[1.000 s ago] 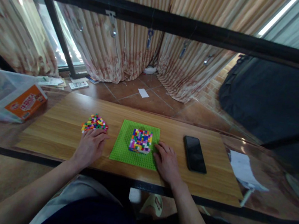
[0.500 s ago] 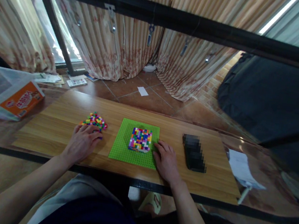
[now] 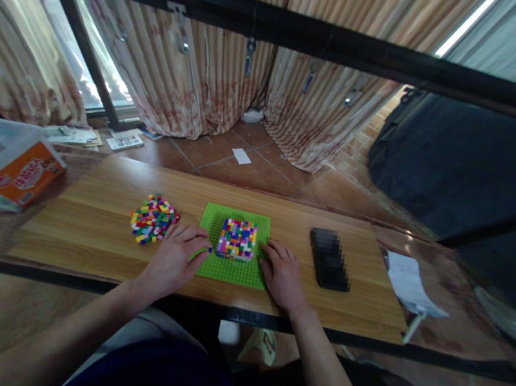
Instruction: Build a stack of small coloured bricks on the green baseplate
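A multicoloured block of small building bricks (image 3: 237, 239) stands on a green studded baseplate (image 3: 230, 272). My left hand (image 3: 179, 257) is over the plate's left edge, with a small dark blue or purple brick (image 3: 210, 250) pinched between thumb and fingertips, just left of the block. On the plate's right edge lies my right hand (image 3: 282, 274), open, its fingers loosely bent close to the block's right side and gripping nothing. A pile of loose coloured bricks (image 3: 152, 219) sits on the wooden tabletop, left of the plate and beyond my left wrist.
A dark pixelated object (image 3: 329, 260) lies right of my right hand. White papers (image 3: 413, 283) are at the table's right end. A clear plastic bin with an orange label (image 3: 26, 174) stands at the far left. A black bar (image 3: 285, 24) crosses above the table.
My left hand has moved right from the brick pile to the baseplate, carrying a small brick. My right hand has stayed at the plate's right edge. The view has shifted slightly.
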### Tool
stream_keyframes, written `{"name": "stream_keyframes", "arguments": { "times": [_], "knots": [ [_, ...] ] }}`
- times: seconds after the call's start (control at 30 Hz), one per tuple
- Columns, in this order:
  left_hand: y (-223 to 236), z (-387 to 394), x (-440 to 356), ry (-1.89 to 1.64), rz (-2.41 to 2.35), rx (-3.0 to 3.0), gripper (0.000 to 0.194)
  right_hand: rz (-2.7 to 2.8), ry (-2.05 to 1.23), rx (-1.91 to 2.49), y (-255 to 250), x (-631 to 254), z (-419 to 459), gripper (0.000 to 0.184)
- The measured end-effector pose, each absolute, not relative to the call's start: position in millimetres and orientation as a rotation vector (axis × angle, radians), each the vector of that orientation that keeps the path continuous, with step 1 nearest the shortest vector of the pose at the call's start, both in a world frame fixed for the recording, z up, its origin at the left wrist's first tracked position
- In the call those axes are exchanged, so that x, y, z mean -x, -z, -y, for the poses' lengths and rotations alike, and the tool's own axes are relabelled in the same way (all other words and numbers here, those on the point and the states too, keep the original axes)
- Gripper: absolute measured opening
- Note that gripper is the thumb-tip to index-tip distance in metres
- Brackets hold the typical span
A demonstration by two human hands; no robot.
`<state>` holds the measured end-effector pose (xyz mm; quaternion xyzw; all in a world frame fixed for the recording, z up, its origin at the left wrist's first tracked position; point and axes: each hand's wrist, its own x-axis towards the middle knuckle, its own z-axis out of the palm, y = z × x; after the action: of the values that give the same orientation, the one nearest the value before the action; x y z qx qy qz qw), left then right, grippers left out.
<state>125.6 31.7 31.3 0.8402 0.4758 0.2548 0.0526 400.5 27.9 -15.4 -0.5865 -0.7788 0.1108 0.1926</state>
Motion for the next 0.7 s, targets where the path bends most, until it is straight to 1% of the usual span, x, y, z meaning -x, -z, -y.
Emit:
{"name": "stream_keyframes", "arguments": {
  "times": [0.3, 0.7],
  "knots": [
    [-36, -37, -178, -0.83, -1.282, -2.504, 0.006, 2.175, -0.298, 1.649, 16, -400, -28, 0.034],
    [-36, -44, -190, -0.8, -1.312, -2.571, 0.002, 2.175, -0.298, 1.654, 15, -400, -28, 0.034]
  ]
}}
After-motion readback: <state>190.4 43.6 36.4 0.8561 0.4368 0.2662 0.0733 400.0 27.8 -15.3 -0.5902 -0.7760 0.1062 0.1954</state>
